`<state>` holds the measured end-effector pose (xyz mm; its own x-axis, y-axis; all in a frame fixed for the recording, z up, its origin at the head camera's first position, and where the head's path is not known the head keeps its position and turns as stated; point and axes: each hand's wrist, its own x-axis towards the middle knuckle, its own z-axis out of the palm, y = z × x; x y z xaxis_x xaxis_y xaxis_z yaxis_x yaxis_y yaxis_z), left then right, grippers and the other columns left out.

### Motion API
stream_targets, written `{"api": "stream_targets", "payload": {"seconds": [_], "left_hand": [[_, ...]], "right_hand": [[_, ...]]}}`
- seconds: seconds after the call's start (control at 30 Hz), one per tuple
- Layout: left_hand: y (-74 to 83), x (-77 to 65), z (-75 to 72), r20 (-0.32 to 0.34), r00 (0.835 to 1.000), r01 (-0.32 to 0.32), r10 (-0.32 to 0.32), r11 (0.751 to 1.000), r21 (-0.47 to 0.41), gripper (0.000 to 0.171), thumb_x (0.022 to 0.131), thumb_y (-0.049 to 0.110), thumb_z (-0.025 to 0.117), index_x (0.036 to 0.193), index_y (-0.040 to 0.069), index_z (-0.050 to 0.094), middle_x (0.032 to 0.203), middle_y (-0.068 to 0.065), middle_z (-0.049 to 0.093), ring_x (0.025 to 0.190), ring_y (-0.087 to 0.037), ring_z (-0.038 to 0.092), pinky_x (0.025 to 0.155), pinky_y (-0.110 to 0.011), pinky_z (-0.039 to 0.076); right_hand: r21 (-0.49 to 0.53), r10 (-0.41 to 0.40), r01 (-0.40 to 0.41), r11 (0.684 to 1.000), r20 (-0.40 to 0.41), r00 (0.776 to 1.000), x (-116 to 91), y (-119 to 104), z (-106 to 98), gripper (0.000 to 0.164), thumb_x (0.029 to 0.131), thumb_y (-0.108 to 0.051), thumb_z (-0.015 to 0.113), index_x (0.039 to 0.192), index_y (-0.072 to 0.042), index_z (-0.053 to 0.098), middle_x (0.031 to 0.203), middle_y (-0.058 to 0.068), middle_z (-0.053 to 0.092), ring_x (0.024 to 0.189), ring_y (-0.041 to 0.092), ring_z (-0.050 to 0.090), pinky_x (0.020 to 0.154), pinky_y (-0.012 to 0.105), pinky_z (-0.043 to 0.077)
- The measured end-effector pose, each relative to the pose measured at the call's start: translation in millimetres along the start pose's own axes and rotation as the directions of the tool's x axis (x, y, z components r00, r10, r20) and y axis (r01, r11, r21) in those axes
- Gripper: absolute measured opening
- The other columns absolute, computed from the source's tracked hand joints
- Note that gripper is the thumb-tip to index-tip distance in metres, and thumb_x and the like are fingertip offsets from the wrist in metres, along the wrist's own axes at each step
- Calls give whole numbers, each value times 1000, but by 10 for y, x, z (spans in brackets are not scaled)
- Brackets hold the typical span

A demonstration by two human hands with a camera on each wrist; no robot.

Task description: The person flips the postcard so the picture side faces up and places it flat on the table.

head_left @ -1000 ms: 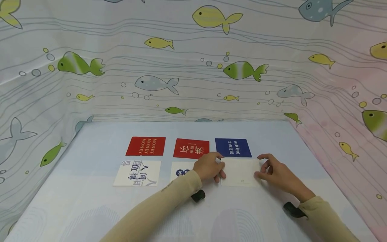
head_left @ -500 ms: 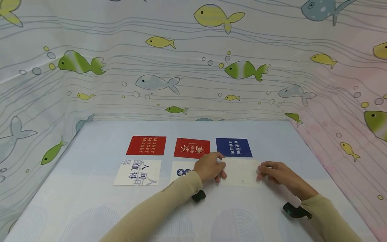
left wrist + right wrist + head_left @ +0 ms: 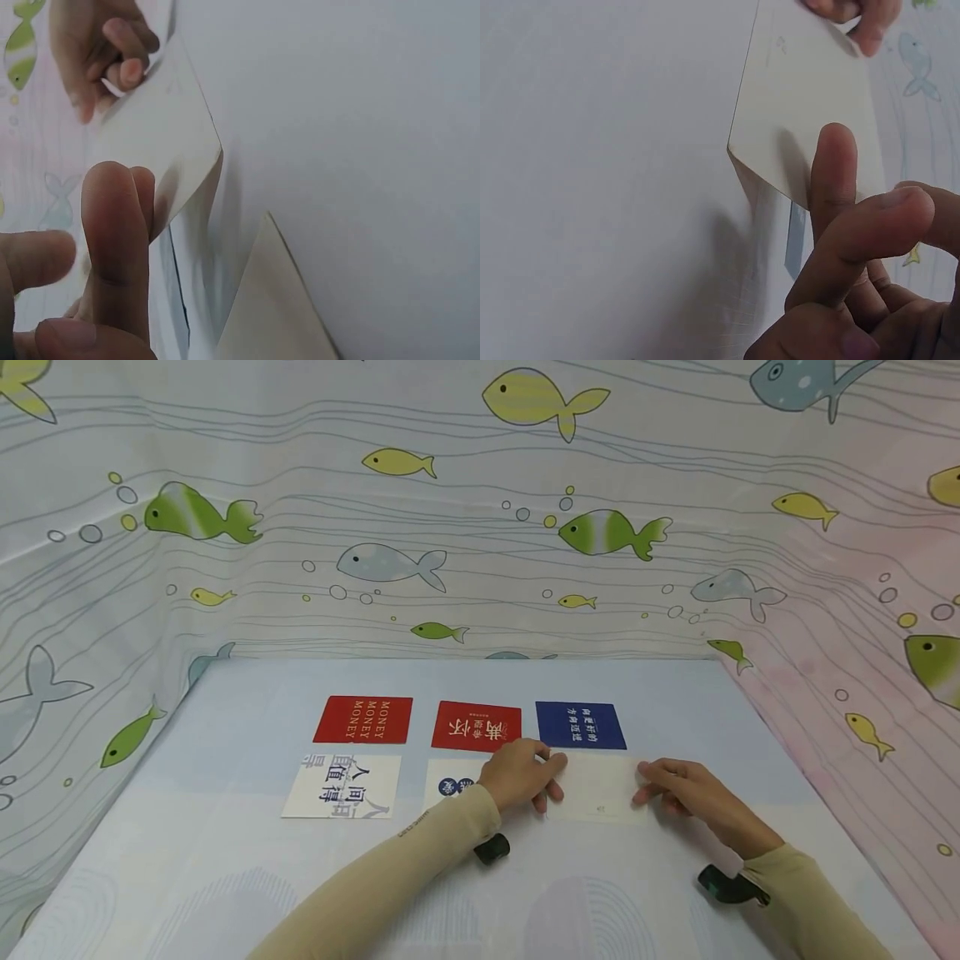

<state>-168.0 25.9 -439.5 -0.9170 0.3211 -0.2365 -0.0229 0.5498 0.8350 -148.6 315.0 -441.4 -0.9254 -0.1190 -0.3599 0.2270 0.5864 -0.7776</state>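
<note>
A pale, nearly blank card (image 3: pixel 596 787) with a small printed mark lies in the front row of cards, at its right end. My left hand (image 3: pixel 521 777) touches its left edge; in the left wrist view an upright finger (image 3: pixel 112 225) stands against that edge. My right hand (image 3: pixel 682 789) is at the opposite edge, its index finger (image 3: pixel 832 169) touching the side of the card. Some fingers of this hand bend loosely. The left forearm and hand partly cover a white card with blue circles (image 3: pixel 446 781). Whether the pale card sits fully flat cannot be told.
Along the back row lie a red MONEY card (image 3: pixel 363 720), a red card with white characters (image 3: pixel 476 727) and a dark blue card (image 3: pixel 581 725). At front left is a white card with blue characters (image 3: pixel 341 787). A fish-patterned cloth (image 3: pixel 480 510) surrounds the table (image 3: pixel 247 877).
My right hand's fingers, spread earlier at the card's right edge, have drawn together against it. My left hand has stayed almost in place. The pale card has barely shifted.
</note>
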Motion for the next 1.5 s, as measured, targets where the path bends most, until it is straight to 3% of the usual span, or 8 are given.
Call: {"api": "stream_targets", "payload": {"seconds": [0.17, 0.3, 0.6, 0.8, 0.97, 1.23, 1.5], "left_hand": [[7, -4, -5, -33, 999, -22, 23, 999, 27, 45, 98, 57, 56, 101, 14, 68, 63, 7, 69, 55, -16, 67, 72, -37, 44], [23, -8, -4, -66, 997, -24, 26, 999, 31, 50, 95, 64, 56, 99, 15, 69, 64, 8, 69, 55, -15, 65, 67, -36, 43], [81, -48, -19, -111, 991, -67, 71, 997, 43, 49, 95, 65, 56, 96, 18, 71, 67, 11, 70, 53, -13, 65, 63, -34, 44], [98, -79, -37, -124, 984, -118, 127, 990, 76, 46, 95, 64, 57, 94, 20, 70, 72, 11, 72, 52, -11, 65, 61, -34, 46], [110, -123, -29, -148, 969, -177, 200, 972, 153, 40, 94, 59, 62, 99, 21, 74, 71, 14, 67, 50, -6, 62, 57, -31, 46], [116, -251, 22, -107, 965, -211, 240, 949, 234, 36, 93, 56, 66, 103, 24, 78, 65, 19, 61, 48, -2, 58, 54, -28, 44], [82, -335, 50, -22, 973, -218, 231, 943, 251, 34, 94, 52, 68, 101, 21, 79, 62, 15, 64, 45, -3, 58, 48, -26, 38]], "right_hand": [[-6, -4, 4, 1000, -14, 1000, -15, -15, 2, 65, 101, -57, 51, 129, 2, 54, 94, 6, 74, 77, 19, 51, 67, 31, 37], [7, -32, 32, 999, -25, 999, -29, -31, -16, 62, 103, -55, 50, 127, 2, 55, 95, 7, 74, 74, 19, 54, 65, 30, 39], [37, -102, 103, 994, -39, 994, -80, -72, -66, 50, 104, -49, 51, 108, 0, 59, 97, 11, 73, 71, 20, 57, 64, 30, 40], [3, -169, 170, 986, -42, 985, -136, -88, -79, 44, 105, -45, 53, 110, -2, 62, 102, 10, 73, 74, 23, 60, 66, 31, 41], [-71, -227, 223, 972, -57, 972, -187, -55, -90, 41, 105, -43, 53, 119, -7, 66, 109, 7, 72, 81, 24, 62, 69, 31, 44], [-120, -250, 245, 962, -29, 968, -277, 60, -156, 38, 104, -41, 57, 128, -14, 69, 111, 5, 72, 85, 22, 60, 73, 33, 47], [-136, -237, 240, 961, 38, 971, -335, 129, -145, 36, 100, -38, 64, 129, -17, 71, 95, 6, 68, 82, 17, 58, 69, 30, 42]]}}
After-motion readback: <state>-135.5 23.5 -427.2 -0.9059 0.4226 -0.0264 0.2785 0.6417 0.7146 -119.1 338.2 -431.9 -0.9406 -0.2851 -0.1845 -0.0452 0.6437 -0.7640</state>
